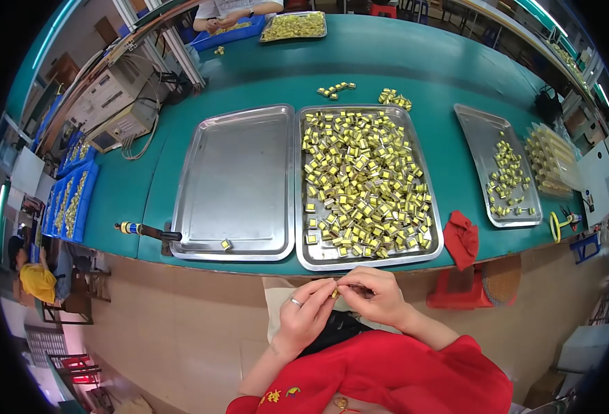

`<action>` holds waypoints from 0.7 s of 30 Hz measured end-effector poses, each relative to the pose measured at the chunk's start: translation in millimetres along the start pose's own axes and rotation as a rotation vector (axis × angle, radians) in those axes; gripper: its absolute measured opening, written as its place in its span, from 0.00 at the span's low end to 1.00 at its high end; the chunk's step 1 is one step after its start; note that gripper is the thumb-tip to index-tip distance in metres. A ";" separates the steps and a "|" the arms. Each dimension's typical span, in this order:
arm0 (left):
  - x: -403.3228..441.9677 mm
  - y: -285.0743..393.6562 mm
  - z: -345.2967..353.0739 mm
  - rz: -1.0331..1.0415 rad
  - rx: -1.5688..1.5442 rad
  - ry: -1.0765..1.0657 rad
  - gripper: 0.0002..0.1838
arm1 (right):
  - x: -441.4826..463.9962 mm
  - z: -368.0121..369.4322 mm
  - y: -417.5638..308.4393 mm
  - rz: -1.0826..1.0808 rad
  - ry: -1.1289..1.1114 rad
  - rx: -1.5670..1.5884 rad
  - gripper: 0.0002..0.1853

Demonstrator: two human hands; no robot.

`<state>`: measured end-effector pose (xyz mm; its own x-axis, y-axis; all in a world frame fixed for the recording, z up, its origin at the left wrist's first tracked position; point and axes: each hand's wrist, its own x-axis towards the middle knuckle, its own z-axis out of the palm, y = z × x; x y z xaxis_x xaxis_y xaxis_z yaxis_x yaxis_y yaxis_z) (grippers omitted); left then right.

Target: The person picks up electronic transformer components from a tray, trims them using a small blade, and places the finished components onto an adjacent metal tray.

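Observation:
My left hand [304,316] and my right hand [377,298] meet in front of my chest, just off the table's near edge. Between their fingertips is a small yellow-wrapped transformer [335,293], mostly covered by the fingers. Both hands are closed in a pinch on it. Straight ahead lies a metal tray [300,207] heaped with loose transformers [363,179], yellow-topped with metal sides. To its left, a second metal tray [239,172] carries a single transformer [226,243] near its front edge.
A third tray [480,148] with transformers stands to the right, near a red cloth [461,239]. A dark-handled tool [149,230] lies at the left front. Small transformer groups [395,99] sit behind the trays. Across the table, a person's hands [225,21] work over a blue bin [228,34].

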<state>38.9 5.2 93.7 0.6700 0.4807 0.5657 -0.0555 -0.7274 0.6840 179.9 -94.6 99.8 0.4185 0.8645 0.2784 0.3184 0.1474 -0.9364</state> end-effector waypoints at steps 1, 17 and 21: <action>0.4 -1.4 -0.3 -0.001 0.005 0.002 0.17 | 1.9 1.0 2.4 -0.007 0.001 0.015 0.05; 4.4 -10.7 5.5 0.073 0.121 -0.017 0.18 | 5.0 -5.8 9.2 -0.001 -0.029 -0.030 0.08; 2.4 -9.0 5.8 0.086 0.136 -0.026 0.19 | 2.8 -7.1 9.3 0.011 -0.036 -0.026 0.08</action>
<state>45.3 10.0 86.2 0.6864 0.4024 0.6057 -0.0138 -0.8256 0.5642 190.1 -94.2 93.4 0.3917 0.8827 0.2596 0.3357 0.1256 -0.9336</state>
